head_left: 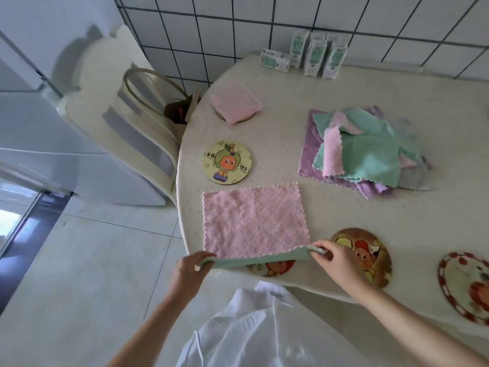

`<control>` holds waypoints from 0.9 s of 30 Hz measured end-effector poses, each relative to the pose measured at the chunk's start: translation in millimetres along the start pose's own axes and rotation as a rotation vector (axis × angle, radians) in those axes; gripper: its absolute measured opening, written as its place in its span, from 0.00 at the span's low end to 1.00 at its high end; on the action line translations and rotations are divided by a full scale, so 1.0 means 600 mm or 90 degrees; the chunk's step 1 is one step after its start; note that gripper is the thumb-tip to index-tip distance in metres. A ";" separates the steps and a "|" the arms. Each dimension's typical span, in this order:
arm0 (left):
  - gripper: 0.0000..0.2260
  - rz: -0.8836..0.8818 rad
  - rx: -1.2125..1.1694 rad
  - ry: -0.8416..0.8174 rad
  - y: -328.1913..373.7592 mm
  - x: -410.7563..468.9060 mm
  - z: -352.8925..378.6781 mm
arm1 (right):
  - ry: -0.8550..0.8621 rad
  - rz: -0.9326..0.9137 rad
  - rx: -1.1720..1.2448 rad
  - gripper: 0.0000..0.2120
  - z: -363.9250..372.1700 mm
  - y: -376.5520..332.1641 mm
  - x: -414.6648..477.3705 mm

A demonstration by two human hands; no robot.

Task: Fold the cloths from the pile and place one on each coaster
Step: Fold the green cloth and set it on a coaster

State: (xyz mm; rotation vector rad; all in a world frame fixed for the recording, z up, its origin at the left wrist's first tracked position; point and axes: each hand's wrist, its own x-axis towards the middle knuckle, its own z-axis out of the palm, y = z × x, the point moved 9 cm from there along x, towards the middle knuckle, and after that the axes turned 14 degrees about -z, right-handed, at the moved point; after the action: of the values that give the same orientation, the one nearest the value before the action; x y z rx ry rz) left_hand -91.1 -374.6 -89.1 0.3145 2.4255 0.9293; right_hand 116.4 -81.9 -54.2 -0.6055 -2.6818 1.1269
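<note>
A pink cloth with a green underside lies spread flat on the table near its front edge. My left hand and my right hand each pinch a near corner of it, lifting the near edge so the green side shows. A folded pink cloth rests on the far coaster. A bare green cartoon coaster lies left of the pile of cloths. Under the lifted edge a coaster is partly hidden. Another coaster sits behind my right hand, and a red-rimmed one lies at right.
Several small cartons stand at the table's back by the tiled wall. A cream chair with a bag on it stands left of the table. White cabinets and tiled floor lie further left.
</note>
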 end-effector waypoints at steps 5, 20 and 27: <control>0.08 -0.184 -0.214 -0.002 -0.010 0.075 -0.019 | 0.076 0.115 0.149 0.02 -0.018 0.028 0.082; 0.06 -0.372 -0.269 0.061 0.006 0.208 -0.008 | 0.053 0.256 0.160 0.06 0.027 0.123 0.246; 0.05 -0.347 -0.192 0.075 0.024 0.233 -0.011 | 0.044 0.281 0.097 0.06 0.024 0.131 0.264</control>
State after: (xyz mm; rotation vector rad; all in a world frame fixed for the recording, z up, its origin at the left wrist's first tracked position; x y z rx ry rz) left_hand -211.6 -313.5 -129.1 -0.4971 2.2403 1.0493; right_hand -7.3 26.4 -120.3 -1.2217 -2.4387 1.3639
